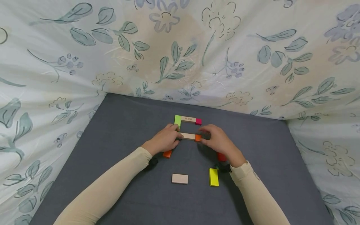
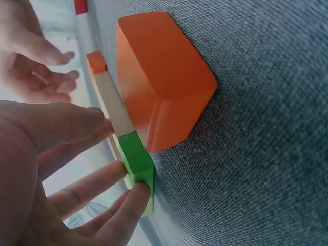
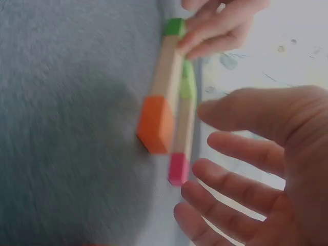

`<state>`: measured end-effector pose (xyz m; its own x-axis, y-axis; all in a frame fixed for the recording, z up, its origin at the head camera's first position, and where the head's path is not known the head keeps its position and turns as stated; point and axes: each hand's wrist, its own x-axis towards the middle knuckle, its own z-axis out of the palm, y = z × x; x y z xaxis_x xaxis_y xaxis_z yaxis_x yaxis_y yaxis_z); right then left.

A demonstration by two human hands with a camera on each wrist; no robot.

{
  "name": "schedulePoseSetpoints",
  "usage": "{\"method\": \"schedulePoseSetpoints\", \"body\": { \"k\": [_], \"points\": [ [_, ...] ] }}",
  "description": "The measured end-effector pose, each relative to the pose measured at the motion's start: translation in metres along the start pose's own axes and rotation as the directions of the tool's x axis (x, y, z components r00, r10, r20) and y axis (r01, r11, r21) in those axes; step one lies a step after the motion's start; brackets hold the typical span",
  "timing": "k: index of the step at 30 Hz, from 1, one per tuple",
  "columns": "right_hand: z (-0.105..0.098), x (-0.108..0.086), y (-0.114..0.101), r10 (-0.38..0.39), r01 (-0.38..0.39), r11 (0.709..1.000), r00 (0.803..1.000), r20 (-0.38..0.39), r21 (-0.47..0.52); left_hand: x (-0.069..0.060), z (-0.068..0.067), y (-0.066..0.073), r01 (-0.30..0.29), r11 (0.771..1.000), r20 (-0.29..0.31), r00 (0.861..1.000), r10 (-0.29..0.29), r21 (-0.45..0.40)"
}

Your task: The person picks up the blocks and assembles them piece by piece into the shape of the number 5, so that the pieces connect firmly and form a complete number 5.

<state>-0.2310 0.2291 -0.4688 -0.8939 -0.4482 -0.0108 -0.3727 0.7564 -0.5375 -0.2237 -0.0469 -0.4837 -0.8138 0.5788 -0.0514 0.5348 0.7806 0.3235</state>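
My left hand (image 1: 165,139) rests its fingers against a dark green block (image 2: 136,154) and the adjoining end of a pale wooden block (image 1: 187,136). An orange block (image 1: 198,137) sits at that wooden block's right end. Beside it my right hand (image 1: 216,140) hovers with fingers spread and nothing between them; the right wrist view shows a gap to the blocks. Behind lies another row: a light green block (image 1: 177,119), a wooden block with printed characters (image 1: 188,119) and a pink block (image 1: 198,121). In the head view the left hand covers the dark green block.
Near my left wrist lies another orange block (image 1: 167,154), large in the left wrist view. A red block (image 1: 221,157) is partly under my right wrist. Closer in are a pale block (image 1: 179,178) and a yellow block (image 1: 213,177). Floral cloth (image 1: 191,72) surrounds the dark grey surface (image 1: 135,125).
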Motion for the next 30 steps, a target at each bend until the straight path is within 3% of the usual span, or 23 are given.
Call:
{"method": "schedulePoseSetpoints", "body": {
  "k": [12, 22, 30],
  "points": [
    [-0.033, -0.039, 0.023, 0.039, -0.038, 0.996, 0.999, -0.009, 0.085, 0.001, -0.004, -0.001, 0.000, 1.000, 0.007, 1.000, 0.000, 0.006],
    [-0.041, -0.064, 0.040, 0.043, -0.043, 0.996, 0.999, 0.006, 0.081, 0.005, -0.005, -0.002, 0.010, 1.000, 0.016, 1.000, -0.010, 0.007],
    [-0.035, -0.078, 0.047, 0.026, -0.027, 0.997, 1.000, 0.004, 0.072, 0.005, -0.006, -0.005, 0.007, 1.000, 0.019, 1.000, -0.007, -0.012]
  ]
}}
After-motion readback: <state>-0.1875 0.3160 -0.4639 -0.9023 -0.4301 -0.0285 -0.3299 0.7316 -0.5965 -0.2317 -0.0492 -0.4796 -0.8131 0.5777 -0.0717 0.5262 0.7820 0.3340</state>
